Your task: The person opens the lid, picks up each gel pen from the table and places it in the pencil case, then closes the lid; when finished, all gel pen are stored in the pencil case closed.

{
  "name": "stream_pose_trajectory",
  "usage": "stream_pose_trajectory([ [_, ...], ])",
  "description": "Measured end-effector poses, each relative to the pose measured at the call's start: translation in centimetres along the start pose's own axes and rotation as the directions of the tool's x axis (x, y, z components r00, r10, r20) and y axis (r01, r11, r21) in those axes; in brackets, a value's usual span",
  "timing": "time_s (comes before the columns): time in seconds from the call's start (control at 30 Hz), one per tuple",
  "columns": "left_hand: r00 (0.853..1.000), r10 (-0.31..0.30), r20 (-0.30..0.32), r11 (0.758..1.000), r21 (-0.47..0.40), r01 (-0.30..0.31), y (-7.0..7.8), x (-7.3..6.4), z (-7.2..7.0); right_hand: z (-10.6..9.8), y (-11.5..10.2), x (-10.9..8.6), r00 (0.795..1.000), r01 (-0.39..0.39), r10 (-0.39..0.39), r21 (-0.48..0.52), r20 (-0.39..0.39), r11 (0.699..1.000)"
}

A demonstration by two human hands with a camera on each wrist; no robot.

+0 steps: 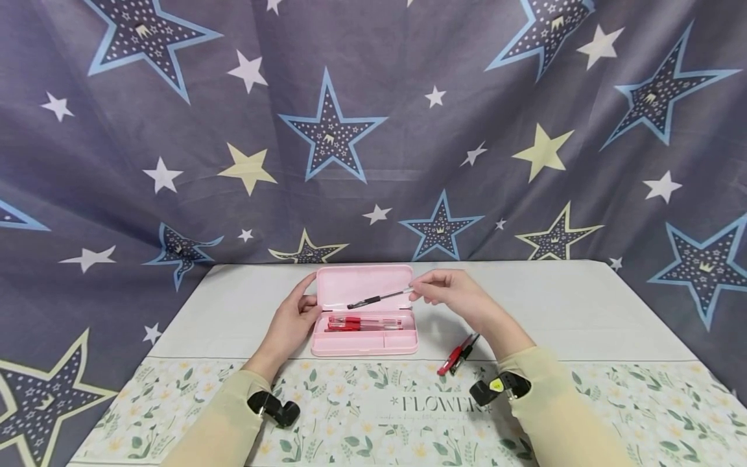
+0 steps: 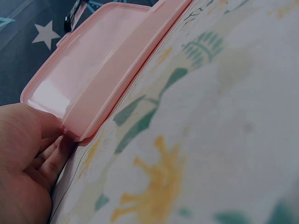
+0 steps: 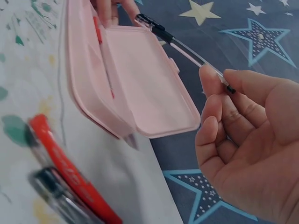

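A pink pencil case lies with its lid raised at the back. My left hand grips its left side; in the left wrist view the thumb and fingers pinch a case corner. Between thumb and fingertips, my right hand holds a black gel pen by its rear end. The pen's capped end points left, in front of the lid. The right wrist view shows the clear barrel of this pen. Red pens lie in the case's rear compartment.
To the right of the case, a red pen and a black pen lie side by side on the table. A flowered cloth covers the table's front part. Behind hangs a star-patterned curtain.
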State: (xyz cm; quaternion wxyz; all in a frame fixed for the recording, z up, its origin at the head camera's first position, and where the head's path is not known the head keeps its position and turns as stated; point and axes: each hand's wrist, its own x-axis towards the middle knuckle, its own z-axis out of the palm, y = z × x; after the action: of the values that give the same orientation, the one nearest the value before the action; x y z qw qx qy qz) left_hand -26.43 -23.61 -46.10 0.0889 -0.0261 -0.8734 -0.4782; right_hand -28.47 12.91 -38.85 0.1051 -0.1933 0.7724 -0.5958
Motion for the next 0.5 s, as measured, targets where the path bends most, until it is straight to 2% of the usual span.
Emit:
stream_pose_trajectory([
  [0.5,1.000,0.010,-0.004,0.999,-0.032,-0.010,0.0,-0.1,-0.1,2.7,1.1,0.4,1.000,-0.015,0.015,-0.009,0.025,1.000],
])
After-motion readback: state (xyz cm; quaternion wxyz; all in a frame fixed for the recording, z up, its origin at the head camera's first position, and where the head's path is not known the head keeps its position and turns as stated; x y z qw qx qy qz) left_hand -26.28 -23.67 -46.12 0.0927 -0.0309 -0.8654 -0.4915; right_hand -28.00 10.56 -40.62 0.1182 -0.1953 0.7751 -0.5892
